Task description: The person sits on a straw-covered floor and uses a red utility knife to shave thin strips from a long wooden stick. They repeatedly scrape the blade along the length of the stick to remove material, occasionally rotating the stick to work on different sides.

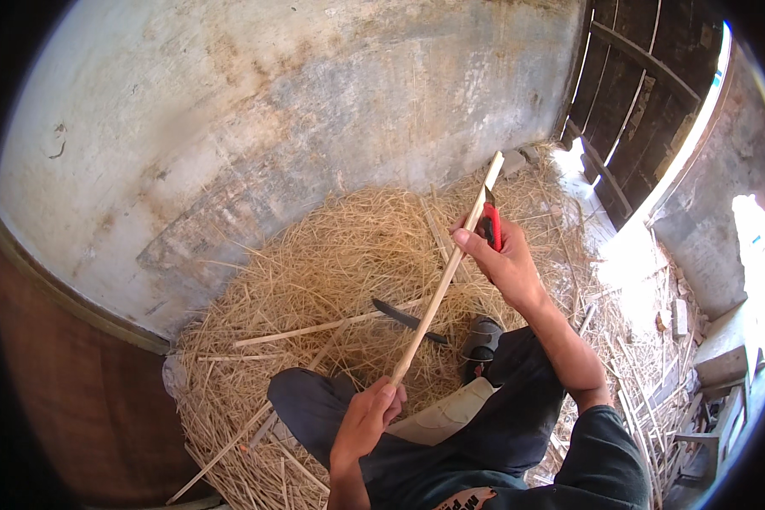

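Above the loose straw (348, 229), a pale wooden strip (442, 287) extends diagonally between both hands. The left hand (367, 423) pinches its near end between thumb and fingers. The right hand (508, 263) grips the strip farther up, together with a red-handled knife (494, 225), blade alongside the far portion. Beneath the strip, a dark blade (399, 316) rests on the straw, near a shoe (482, 340).

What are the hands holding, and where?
Left hand: the wooden strip, near its lower end. Right hand: the strip's upper half, plus a red tool by its handle.
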Available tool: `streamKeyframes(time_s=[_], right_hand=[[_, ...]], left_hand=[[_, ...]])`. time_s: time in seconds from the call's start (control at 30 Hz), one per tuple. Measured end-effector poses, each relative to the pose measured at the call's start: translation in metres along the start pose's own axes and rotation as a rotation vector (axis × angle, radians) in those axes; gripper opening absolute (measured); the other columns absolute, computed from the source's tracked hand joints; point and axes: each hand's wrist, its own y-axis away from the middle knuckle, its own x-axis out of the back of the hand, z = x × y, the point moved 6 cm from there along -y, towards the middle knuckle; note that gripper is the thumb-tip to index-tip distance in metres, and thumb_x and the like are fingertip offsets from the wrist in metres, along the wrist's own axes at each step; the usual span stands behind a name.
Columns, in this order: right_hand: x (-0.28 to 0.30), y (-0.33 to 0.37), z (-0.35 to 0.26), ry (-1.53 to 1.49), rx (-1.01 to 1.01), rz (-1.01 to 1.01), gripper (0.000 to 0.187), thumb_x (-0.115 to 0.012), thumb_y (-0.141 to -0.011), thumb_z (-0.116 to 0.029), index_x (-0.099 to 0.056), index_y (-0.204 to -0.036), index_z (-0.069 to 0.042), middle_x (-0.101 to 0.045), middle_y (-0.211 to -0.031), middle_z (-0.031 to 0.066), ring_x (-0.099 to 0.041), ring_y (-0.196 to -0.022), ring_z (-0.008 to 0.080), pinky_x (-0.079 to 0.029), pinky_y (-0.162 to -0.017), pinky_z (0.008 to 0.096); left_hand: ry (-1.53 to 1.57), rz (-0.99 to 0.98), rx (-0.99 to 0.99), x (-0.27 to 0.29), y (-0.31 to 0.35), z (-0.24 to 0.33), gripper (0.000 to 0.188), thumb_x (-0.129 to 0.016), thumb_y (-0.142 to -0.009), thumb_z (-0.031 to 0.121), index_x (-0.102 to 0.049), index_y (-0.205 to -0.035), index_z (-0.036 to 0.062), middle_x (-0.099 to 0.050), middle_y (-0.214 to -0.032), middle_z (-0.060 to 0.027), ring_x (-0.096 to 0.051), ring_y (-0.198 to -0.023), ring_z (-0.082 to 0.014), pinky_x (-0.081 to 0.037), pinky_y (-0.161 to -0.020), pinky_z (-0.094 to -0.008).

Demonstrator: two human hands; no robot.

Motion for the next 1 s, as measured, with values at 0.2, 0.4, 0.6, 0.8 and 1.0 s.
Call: streamKeyframes(time_s=[0.2, 0.4, 0.6, 0.8, 1.0], right_hand=[[-0.004, 0.005, -0.006, -0.042, -0.006, 0.06, 0.032, -0.075, -0.1, -0.033, -0.07, -0.095, -0.002, -0.057, -0.076, -0.0047, -0.047, -0.068, 0.0049, -0.037, -0.06, 0.027], [-0.004, 0.003, -0.005, -0.055, -0.01, 0.026, 0.034, -0.074, -0.1, -0.033, -0.071, -0.109, 0.0, -0.054, -0.072, -0.0063, -0.045, -0.064, 0.0036, -0.034, -0.058, 0.0258], [-0.005, 0.001, 0.011, -0.443, -0.075, -0.238, 0.049, -0.073, -0.101, -0.035, -0.064, -0.131, 0.003, -0.04, -0.064, -0.0092, -0.033, -0.052, 0.0022, -0.023, -0.05, 0.0237], [-0.006, -0.001, 0.015, -0.457, -0.048, -0.262, 0.051, -0.074, -0.101, -0.031, -0.06, -0.135, 0.004, -0.045, -0.069, -0.0058, -0.033, -0.051, 0.0021, -0.022, -0.048, 0.0226], [-0.002, -0.001, 0.014, -0.391, -0.017, -0.251, 0.051, -0.071, -0.102, -0.036, -0.061, -0.137, 0.0, -0.047, -0.072, -0.0047, -0.035, -0.054, 0.0042, -0.026, -0.053, 0.0239]], left_hand=[[0.017, 0.193, -0.174, -0.012, -0.004, 0.025, 0.052, -0.044, -0.113, 0.046, -0.064, -0.125, -0.0005, -0.056, -0.077, -0.0003, -0.049, -0.063, -0.0071, -0.039, -0.058, -0.0238], [0.063, 0.076, -0.095, -0.011, -0.017, 0.018, 0.038, -0.053, -0.112, 0.029, -0.059, -0.136, -0.0006, -0.056, -0.077, -0.0009, -0.047, -0.06, -0.0061, -0.039, -0.054, -0.0239], [0.149, 0.105, -0.105, -0.01, -0.014, 0.026, 0.037, -0.057, -0.111, 0.022, -0.057, -0.141, 0.0023, -0.061, -0.08, -0.0038, -0.049, -0.06, -0.0066, -0.04, -0.052, -0.0243], [0.179, 0.093, -0.149, -0.012, -0.012, 0.032, 0.048, -0.046, -0.114, 0.034, -0.052, -0.146, -0.0015, -0.064, -0.081, -0.0064, -0.054, -0.061, -0.0095, -0.042, -0.053, -0.0256], [0.135, -0.286, -0.018, -0.007, -0.011, 0.024, 0.059, -0.032, -0.116, 0.047, -0.061, -0.129, -0.0028, -0.055, -0.076, -0.0008, -0.05, -0.061, -0.0076, -0.04, -0.055, -0.0238]])
